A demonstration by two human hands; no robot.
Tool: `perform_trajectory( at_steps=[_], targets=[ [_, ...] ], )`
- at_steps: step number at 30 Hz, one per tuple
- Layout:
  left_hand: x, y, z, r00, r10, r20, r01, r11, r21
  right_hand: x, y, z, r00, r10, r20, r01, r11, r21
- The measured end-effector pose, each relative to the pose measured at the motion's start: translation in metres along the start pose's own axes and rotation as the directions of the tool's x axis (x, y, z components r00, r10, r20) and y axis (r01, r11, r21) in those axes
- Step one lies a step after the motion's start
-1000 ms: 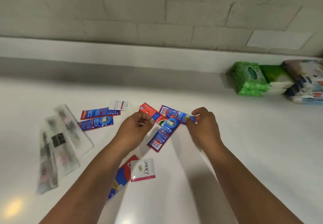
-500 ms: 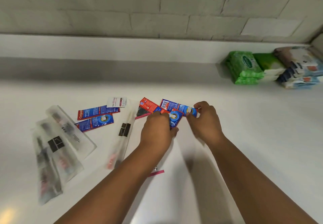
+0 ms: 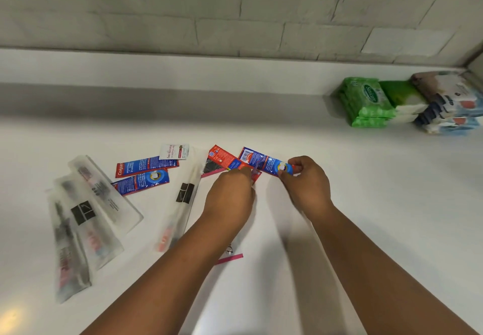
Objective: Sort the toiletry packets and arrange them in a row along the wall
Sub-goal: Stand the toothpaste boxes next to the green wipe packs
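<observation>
My right hand [image 3: 304, 183] pinches the near end of a blue and red toothpaste packet [image 3: 261, 161]. My left hand [image 3: 230, 198] is closed over another red and blue toothpaste packet [image 3: 224, 158], mostly covering the one beneath it. Two more toothpaste packets [image 3: 143, 172] lie side by side to the left, with a small white sachet [image 3: 173, 151] at their far end. A frosted toothbrush sleeve [image 3: 180, 204] lies by my left wrist. Several more frosted toothbrush sleeves [image 3: 86, 219] are fanned out at the far left.
The white counter [image 3: 379, 217] meets a raised ledge [image 3: 183, 70] under a grey brick wall. Green wet-wipe packs [image 3: 366, 102] and other stacked packs [image 3: 449, 104] stand against the ledge at the right corner. A pink strip [image 3: 230, 259] shows under my left forearm.
My left hand has moved right from the red packet onto the packet lying below it, covering it. The right hand has kept its pinch. The view has shifted, showing another toothbrush sleeve.
</observation>
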State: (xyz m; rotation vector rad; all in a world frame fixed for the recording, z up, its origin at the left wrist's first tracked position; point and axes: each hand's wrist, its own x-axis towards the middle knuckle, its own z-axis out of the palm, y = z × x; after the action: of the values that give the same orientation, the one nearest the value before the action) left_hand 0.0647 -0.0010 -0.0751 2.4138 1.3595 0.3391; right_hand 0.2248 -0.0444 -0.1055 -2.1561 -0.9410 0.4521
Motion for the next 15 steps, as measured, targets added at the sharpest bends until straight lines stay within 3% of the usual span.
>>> perform_trajectory(
  at_steps=[3,5,7,9,11,13,15],
  targets=[
    [-0.001,-0.009,-0.003,0.998,-0.059,0.009,0.059,0.988,-0.144,0.001,-0.002,-0.002,0.999,0.05,0.021,-0.051,0.997,0.056],
    [0.0,-0.014,-0.006,0.989,-0.145,0.039,0.15,0.932,-0.329,0.003,-0.002,-0.004,0.995,0.093,0.039,-0.097,0.987,0.129],
    [0.001,-0.017,-0.009,0.95,-0.28,0.135,0.307,0.77,-0.559,0.006,-0.002,-0.007,0.988,0.131,0.076,-0.146,0.957,0.25],
    [0.0,-0.016,-0.012,0.887,-0.365,0.282,0.442,0.499,-0.746,0.006,-0.001,-0.013,0.978,0.167,0.128,-0.205,0.893,0.402],
    [0.0,-0.015,-0.011,0.852,-0.37,0.37,0.482,0.278,-0.831,0.005,-0.002,-0.022,0.959,0.217,0.18,-0.28,0.797,0.535],
    [0.0,-0.014,-0.01,0.851,-0.367,0.377,0.467,0.197,-0.862,0.005,0.0,-0.033,0.947,0.261,0.187,-0.32,0.743,0.588],
    [0.001,-0.013,-0.009,0.851,-0.372,0.371,0.459,0.183,-0.869,0.008,-0.001,-0.049,0.956,0.261,0.133,-0.288,0.75,0.596]
  ],
)
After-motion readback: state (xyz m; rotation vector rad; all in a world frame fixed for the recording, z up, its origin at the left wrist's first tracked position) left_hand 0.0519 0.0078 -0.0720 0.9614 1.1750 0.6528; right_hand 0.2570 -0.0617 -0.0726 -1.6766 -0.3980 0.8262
